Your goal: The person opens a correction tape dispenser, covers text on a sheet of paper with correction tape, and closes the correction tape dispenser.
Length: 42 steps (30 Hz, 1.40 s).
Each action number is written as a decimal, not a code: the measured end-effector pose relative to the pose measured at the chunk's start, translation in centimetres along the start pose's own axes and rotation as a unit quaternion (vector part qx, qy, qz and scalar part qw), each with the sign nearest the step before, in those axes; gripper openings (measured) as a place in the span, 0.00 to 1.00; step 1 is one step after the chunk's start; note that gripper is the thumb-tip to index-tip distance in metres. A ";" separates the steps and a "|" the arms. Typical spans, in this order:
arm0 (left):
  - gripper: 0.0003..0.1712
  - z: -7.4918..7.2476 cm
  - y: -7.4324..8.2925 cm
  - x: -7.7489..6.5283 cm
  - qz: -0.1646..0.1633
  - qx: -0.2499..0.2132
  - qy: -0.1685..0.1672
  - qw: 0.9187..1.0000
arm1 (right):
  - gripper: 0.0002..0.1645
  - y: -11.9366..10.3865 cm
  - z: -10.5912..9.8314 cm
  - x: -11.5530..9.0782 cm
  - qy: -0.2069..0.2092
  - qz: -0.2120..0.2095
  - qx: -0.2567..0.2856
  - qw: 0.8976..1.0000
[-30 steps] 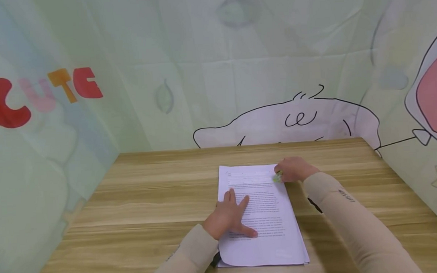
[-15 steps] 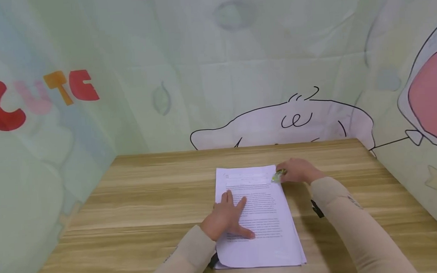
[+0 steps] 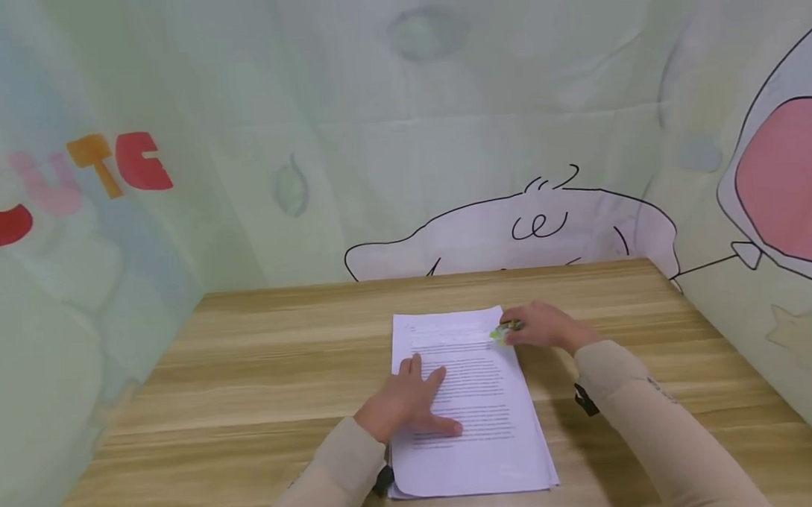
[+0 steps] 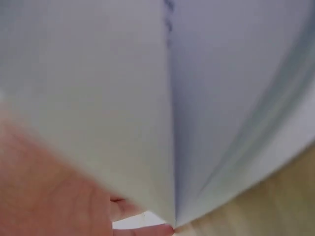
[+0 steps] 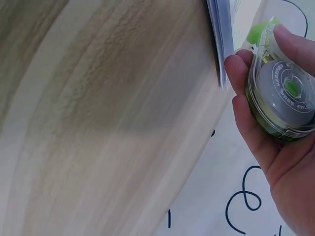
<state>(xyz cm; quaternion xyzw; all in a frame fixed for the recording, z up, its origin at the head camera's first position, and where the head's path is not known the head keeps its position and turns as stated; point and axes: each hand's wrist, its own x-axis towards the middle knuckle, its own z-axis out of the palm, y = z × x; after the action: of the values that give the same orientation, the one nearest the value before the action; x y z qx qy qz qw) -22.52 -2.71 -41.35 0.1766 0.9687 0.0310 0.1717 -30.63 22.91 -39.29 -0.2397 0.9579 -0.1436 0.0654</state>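
In the head view, a stack of printed sheets (image 3: 477,464) lies on the wooden table. Across its upper part my left hand (image 3: 411,402) rests with fingers spread and thumb pointing right. A clear, green-tipped correction tape (image 5: 288,93) is gripped in my right hand (image 3: 543,327) between thumb and fingers. Its tip sits at the right end of the top text lines, where whiter bands overlie some print. The right wrist view shows the dispenser's round reel and the sheets' edge beside the fingers. In the left wrist view, the paper's lifted edge fills most of the picture.
The wooden table (image 3: 283,377) extends around the paper on all sides. Behind and beside it hangs a pale printed cloth backdrop (image 3: 307,100) with cartoon drawings and letters. A dark wrist camera mount (image 3: 586,400) shows under the right sleeve.
My right hand has moved slightly nearer along the page's right side with the correction tape, and more of the dispenser shows. My left hand stays on the paper. The whole head view has shifted.
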 end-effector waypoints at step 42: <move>0.32 -3.0 0.0 0.2 0.176 -0.046 0.360 0.915 | 0.21 -6.5 1.7 -2.3 -0.069 0.011 0.530 0.845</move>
<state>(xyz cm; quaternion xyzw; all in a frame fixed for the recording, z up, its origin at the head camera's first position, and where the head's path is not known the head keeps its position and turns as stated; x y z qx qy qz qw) -23.77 -2.67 -38.59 0.3128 0.9158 0.1666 -0.1889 -25.43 18.12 -38.80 -0.1673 0.7313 -0.6121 0.2499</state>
